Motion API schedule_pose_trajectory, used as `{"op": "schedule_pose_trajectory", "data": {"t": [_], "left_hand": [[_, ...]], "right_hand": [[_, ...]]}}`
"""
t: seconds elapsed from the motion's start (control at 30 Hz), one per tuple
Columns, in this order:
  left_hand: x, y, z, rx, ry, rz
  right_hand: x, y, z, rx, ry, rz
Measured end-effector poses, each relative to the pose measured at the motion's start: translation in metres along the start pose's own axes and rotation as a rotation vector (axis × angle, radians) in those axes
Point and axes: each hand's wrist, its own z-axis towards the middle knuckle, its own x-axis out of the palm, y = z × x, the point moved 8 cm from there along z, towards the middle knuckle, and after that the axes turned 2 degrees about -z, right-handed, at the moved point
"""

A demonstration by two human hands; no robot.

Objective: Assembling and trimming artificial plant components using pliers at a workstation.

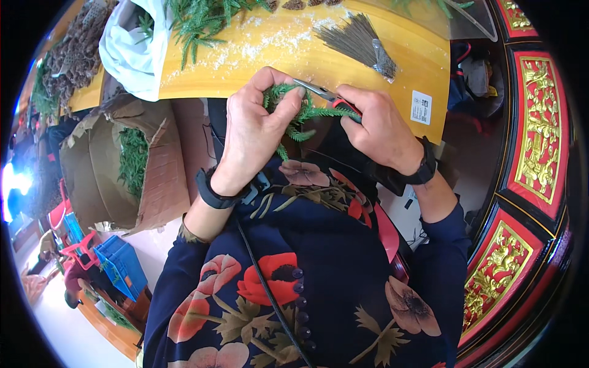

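Note:
Above my lap, close to the table's near edge, my left hand (251,119) pinches a green artificial pine sprig (313,113) between thumb and fingers. Several needled twigs of the sprig hang below the hand and stretch across to the right. My right hand (383,126) is closed around pliers (320,92) with red and black handles. Their metal jaws point left and reach the left thumb and fingertips. What lies between the jaw tips is too small to make out.
On the yellow table (423,55) lie a bundle of thin dark stems (350,42), white flakes (264,40) and green pine branches (199,24). A white bag (126,52) hangs over its left edge. Below stands an open cardboard box (162,184) with greenery. Red-gold carved panels (540,122) line the right.

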Motion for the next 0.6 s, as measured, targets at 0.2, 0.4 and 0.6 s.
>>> {"op": "schedule_pose_trajectory", "data": {"t": [0.2,0.4,0.6], "left_hand": [[0.000,0.017,0.000,-0.174,-0.051,-0.355],[-0.002,0.023,-0.001,-0.252,-0.038,-0.561],[0.003,0.033,-0.005,-0.361,0.074,-0.761]], "right_hand": [[-0.018,-0.009,-0.003,0.080,-0.150,0.063],[-0.021,0.003,-0.011,0.000,-0.245,-0.002],[-0.009,0.008,-0.004,-0.066,-0.105,-0.119]]}}
